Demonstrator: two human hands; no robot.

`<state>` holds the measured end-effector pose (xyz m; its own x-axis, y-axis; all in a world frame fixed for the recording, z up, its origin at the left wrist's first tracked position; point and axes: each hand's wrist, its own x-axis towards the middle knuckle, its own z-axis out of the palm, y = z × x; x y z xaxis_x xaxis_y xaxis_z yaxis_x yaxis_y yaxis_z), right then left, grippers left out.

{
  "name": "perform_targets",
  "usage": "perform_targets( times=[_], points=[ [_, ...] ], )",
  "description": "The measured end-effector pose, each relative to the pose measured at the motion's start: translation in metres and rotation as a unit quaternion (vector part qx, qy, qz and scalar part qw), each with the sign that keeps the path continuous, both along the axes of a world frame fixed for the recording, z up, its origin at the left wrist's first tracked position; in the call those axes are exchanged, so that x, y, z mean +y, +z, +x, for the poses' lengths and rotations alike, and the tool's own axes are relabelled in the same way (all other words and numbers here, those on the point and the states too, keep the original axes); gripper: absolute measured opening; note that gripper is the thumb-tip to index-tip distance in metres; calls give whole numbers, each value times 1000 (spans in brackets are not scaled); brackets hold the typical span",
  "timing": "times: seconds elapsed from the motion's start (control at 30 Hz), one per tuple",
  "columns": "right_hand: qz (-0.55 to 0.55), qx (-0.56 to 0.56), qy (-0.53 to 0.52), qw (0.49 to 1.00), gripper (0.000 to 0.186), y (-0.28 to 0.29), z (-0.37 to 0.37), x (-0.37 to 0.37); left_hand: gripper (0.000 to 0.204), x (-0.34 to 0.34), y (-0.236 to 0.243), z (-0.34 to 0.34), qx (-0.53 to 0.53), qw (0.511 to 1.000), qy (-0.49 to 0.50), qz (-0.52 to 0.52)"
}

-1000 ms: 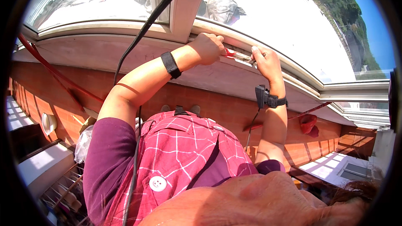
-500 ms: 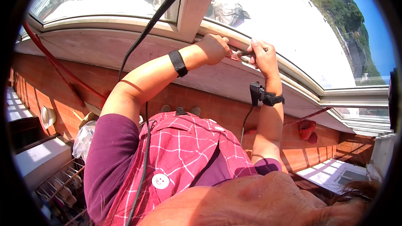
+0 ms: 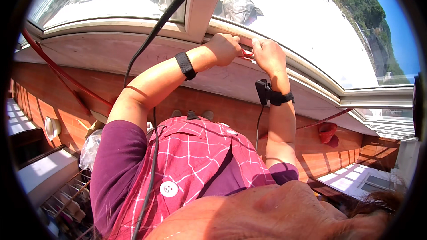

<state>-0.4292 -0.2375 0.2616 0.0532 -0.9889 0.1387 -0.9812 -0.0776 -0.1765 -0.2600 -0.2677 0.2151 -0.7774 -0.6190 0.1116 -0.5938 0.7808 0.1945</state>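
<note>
Both of my hands are over the window sill [image 3: 187, 75], close to the lower rail of the window frame. My left hand [image 3: 223, 50] is closed, with the end of a small red and whitish piece [image 3: 247, 54] showing at its fingers. I cannot make out what kind of thing that piece is. On the other side of it, my right hand [image 3: 270, 58] is closed too, its back turned up and its fingertips near the red piece. Whatever the right fingers hold is hidden behind the hand.
A black cable [image 3: 156, 29] crosses in front of the window. Red poles [image 3: 73, 84] slant down at the left. On the tiled floor stand a white bowl-shaped thing [image 3: 53, 128] and a clear plastic bag [image 3: 90, 150]. A red cloth-like bundle [image 3: 328, 133] is at the right.
My right hand has shifted left toward the left hand and turned its back upward. The thin dark stick that showed in its fingers is out of sight. My left hand has barely moved.
</note>
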Motion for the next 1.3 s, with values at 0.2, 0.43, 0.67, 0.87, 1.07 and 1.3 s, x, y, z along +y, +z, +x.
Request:
perform_targets(
  times=[0.2,0.43,0.67,0.87,1.07,1.3],
  points=[
    [65,-343,-89,933,37,22,-41,13,36,0,-3,0,17,1000,4,-4],
    [74,-160,-46,983,43,2,-4,5,37,-1,-6,-4,15,1000,13,11],
    [42,-237,-110,964,40,5,-44,15,35,0,0,-1,0,1000,18,21],
    [37,-178,-46,982,41,-6,-6,7,33,-2,-2,-1,11,999,19,34],
    [22,-241,-115,963,38,8,-36,16,31,1,1,-1,-9,1000,20,23],
    [64,-337,-60,937,39,3,-10,9,29,0,-3,2,26,1000,17,-5]
  ],
)
